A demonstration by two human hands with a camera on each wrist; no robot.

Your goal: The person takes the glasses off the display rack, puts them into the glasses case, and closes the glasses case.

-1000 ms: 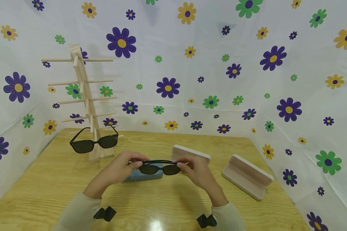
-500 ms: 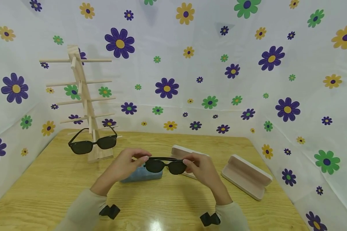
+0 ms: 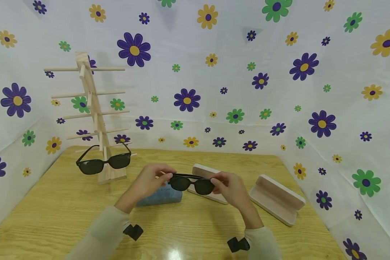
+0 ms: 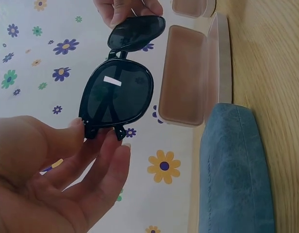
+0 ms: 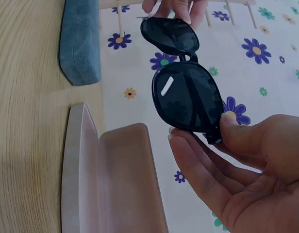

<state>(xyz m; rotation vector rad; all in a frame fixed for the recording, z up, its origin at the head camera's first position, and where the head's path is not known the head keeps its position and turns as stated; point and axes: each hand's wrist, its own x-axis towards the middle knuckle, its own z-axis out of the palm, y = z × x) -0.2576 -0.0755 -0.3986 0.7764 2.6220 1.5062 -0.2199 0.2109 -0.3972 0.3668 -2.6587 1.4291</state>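
Both hands hold one pair of black sunglasses (image 3: 204, 187) in the air, lenses toward me and temples folded behind them. At the left end, the left hand (image 3: 152, 181) pinches the frame between thumb and fingers. The right hand (image 3: 231, 187) grips the opposite end the same way, its thumb at the hinge corner in the right wrist view. Behind the sunglasses and partly covered by them lies an open pale glasses case (image 3: 218, 197) with a pinkish lining. A closed blue glasses case (image 3: 164, 196) sits on the table below the left hand.
Another open glasses case (image 3: 274, 202) lies to the right on the wooden table (image 3: 182, 231). At the back left stands a wooden peg rack (image 3: 95, 104), with a second pair of black sunglasses (image 3: 92, 166) on its lowest part. Flowered cloth (image 3: 195, 76) encloses the table's back and sides.
Both hands have carried the sunglasses to the right and slightly up in the head view, from over the blue case to in front of the middle open case. The grip looks the same.
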